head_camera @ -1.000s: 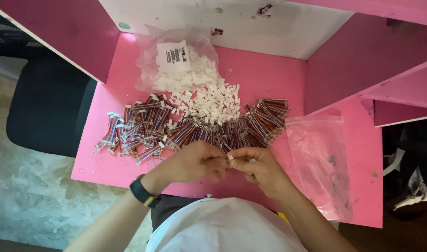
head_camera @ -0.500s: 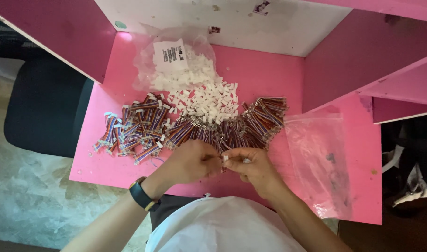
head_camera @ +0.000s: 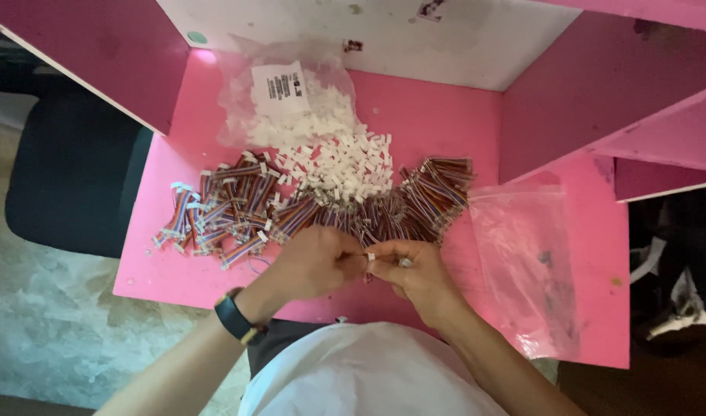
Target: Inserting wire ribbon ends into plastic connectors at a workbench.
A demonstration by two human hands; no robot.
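My left hand (head_camera: 313, 262) and my right hand (head_camera: 415, 274) meet over the near part of the pink table (head_camera: 168, 270). Their fingertips pinch a small white plastic connector (head_camera: 370, 256) and a short multicoloured wire piece between them. Just beyond the hands lies a long heap of multicoloured wire pieces (head_camera: 291, 206), some with white ends. Behind it is a pile of small white connectors (head_camera: 345, 166) spilling from a clear plastic bag (head_camera: 280, 96) with a white label. A dark watch sits on my left wrist.
An empty clear plastic bag (head_camera: 526, 262) lies on the table at the right. Pink partition walls (head_camera: 584, 92) enclose the table at the left, back and right. A dark chair (head_camera: 72, 181) stands to the left, over a pale stone floor.
Both hands stay together at the table's near edge with small finger movements on the connector. The view has shifted slightly.
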